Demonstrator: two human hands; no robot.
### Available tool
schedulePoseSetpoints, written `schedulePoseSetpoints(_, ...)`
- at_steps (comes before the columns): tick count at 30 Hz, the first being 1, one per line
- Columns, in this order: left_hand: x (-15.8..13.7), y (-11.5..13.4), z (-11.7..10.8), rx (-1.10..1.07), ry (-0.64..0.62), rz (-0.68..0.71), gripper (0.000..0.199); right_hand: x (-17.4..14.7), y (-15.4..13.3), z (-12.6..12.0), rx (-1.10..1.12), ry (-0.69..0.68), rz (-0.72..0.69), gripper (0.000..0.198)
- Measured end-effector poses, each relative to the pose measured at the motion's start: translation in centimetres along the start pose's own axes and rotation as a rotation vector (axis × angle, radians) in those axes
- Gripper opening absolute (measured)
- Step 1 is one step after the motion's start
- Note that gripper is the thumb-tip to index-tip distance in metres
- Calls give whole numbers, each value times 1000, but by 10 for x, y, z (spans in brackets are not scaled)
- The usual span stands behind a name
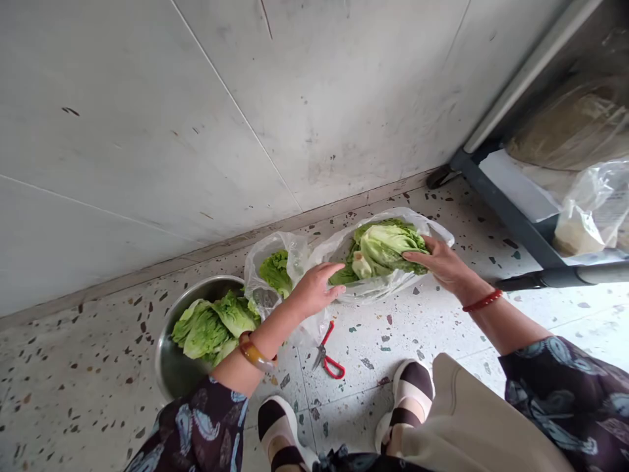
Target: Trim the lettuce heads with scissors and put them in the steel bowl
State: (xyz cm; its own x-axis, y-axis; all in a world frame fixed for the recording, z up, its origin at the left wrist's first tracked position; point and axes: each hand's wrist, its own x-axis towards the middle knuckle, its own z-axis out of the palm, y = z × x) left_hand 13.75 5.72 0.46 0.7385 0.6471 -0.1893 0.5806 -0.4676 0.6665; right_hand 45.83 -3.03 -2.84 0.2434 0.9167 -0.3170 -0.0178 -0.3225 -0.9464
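My right hand (445,262) grips the leafy end of a head of lettuce (390,248), thumb on top and fingers behind it. This lettuce lies over an opened clear plastic bag (388,290), its pale cut stem turned left. Just left of that stem is my left hand (318,288), fingers stretched and thumb apart, holding nothing. A second plastic bag (255,262) with green leaves inside stands behind my left wrist. More lettuce (211,328) sits in a round steel basin (170,373) at the left. Red-handled scissors (328,357) lie on the floor below my left hand.
A grey wall (221,131) rises behind the bags from the speckled floor (88,387). At the right stands a wheeled metal rack (511,210) with plastic-wrapped goods (584,131) on its shelf. My shoes (280,423) are close below the scissors.
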Motion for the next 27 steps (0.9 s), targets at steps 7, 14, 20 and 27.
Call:
schedulePoseSetpoints(7,-1,3,-20,-646,-24,-160,79,-16,-16,51,533,-232,205,49)
schedulePoseSetpoints(14,-32,42,-80,-918,-32,-60,101,-15,-65,113,515,-478,156,54)
schedulePoseSetpoints(20,-86,27,-103,-667,327,-175,90,-18,-82,197,399,-735,18,64)
schedulePoseSetpoints(27,-132,-28,-93,-660,516,-219,79,-16,-59,253,92,-677,-84,73)
